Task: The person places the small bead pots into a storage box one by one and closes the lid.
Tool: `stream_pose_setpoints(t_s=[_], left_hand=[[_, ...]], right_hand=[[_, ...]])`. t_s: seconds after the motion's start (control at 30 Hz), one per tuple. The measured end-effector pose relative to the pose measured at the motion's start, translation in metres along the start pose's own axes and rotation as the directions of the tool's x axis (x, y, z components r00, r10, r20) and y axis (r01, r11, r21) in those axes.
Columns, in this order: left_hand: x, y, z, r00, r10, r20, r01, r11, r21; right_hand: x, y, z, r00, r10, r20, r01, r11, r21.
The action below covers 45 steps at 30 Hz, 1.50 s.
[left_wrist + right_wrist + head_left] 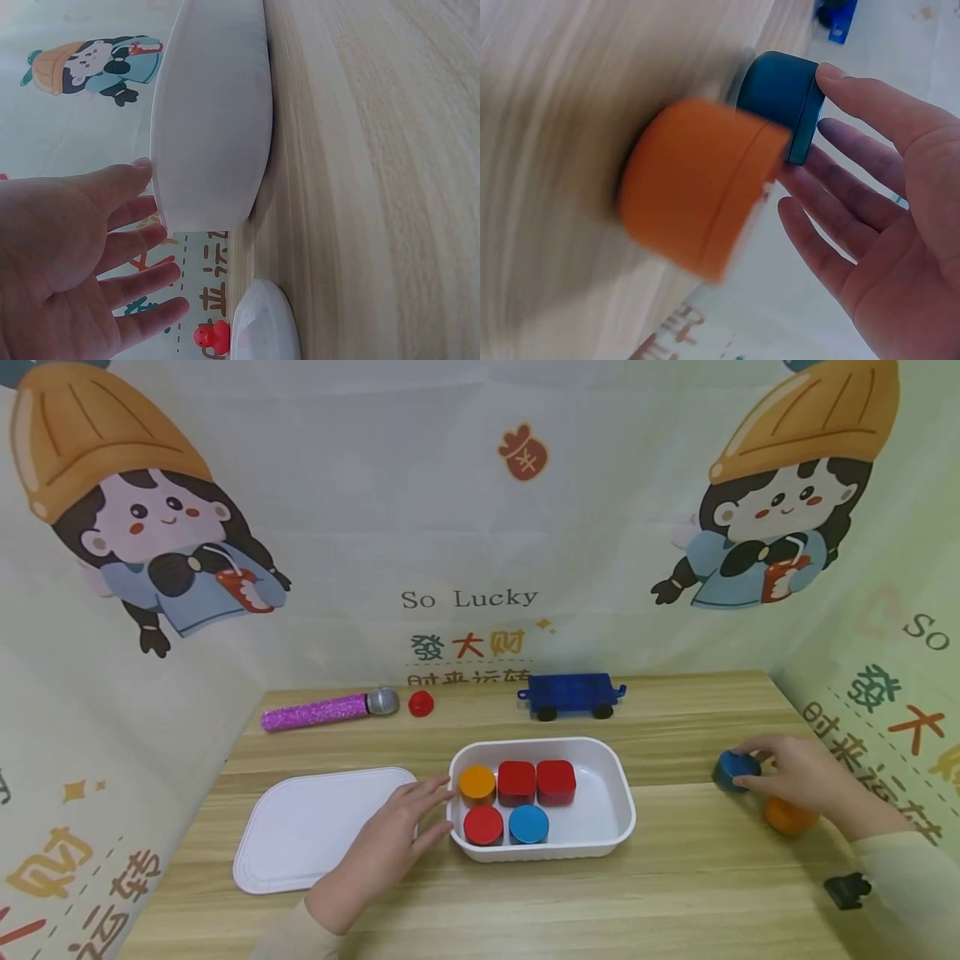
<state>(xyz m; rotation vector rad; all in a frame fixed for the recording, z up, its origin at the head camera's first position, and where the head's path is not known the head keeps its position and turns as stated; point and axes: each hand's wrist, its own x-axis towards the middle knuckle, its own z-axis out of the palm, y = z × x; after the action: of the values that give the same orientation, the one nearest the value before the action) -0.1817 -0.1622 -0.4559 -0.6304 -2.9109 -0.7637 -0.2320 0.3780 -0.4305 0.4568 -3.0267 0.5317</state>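
Observation:
My right hand point(806, 777) is at a small round blue tin point(731, 772) on the right of the table, thumb and fingers around its lid. In the right wrist view the thumb tip touches the lid edge of this blue tin point(776, 94). An orange round tin point(789, 817) stands close by, partly under the hand. My left hand point(393, 831) has its fingers spread, with fingertips right at the left rim of a white plastic box point(603, 839). Inside the box sit an orange tin point(477, 785), two red square tins point(517, 782), a round red tin point(483, 825) and a round blue tin point(528, 824).
A white lid point(311, 827) lies left of the box, partly behind the left hand. Along the back are a glittery purple toy microphone point(322, 712), a small red toy point(421, 703) and a blue toy wagon point(572, 695). A small black object point(847, 891) lies near the right sleeve.

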Motion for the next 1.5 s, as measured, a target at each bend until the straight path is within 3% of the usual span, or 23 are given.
stream_pose_setpoints(t_s=[0.23, 0.53, 0.77, 1.0, 1.27, 1.5], left_hand=[[0.0, -0.001, 0.0, 1.0, -0.003, 0.0, 0.003, 1.0, 0.001], [-0.001, -0.001, 0.0, 1.0, -0.001, 0.0, 0.001, 1.0, 0.012], [-0.002, -0.002, -0.001, 1.0, -0.005, 0.0, 0.005, 1.0, 0.013], [-0.002, -0.003, -0.001, 1.0, 0.016, -0.016, -0.016, 1.0, 0.007], [-0.003, -0.004, 0.0, 0.999, 0.018, -0.026, -0.018, 1.0, 0.001], [-0.002, -0.001, -0.001, 1.0, 0.022, -0.021, -0.022, 1.0, 0.012]], right_hand=[[0.009, -0.035, -0.001, 0.995, -0.102, -0.019, 0.102, 0.995, -0.006], [0.013, -0.093, -0.012, 0.986, -0.167, -0.004, 0.167, 0.986, -0.029], [0.02, -0.13, -0.012, 0.952, -0.305, -0.017, 0.305, 0.952, 0.002], [0.028, -0.157, 0.002, 0.939, -0.34, 0.048, 0.339, 0.94, 0.033], [0.04, -0.172, 0.022, 0.877, -0.466, 0.12, 0.458, 0.885, 0.086], [0.045, -0.181, 0.038, 0.851, -0.497, 0.168, 0.492, 0.868, 0.072]])
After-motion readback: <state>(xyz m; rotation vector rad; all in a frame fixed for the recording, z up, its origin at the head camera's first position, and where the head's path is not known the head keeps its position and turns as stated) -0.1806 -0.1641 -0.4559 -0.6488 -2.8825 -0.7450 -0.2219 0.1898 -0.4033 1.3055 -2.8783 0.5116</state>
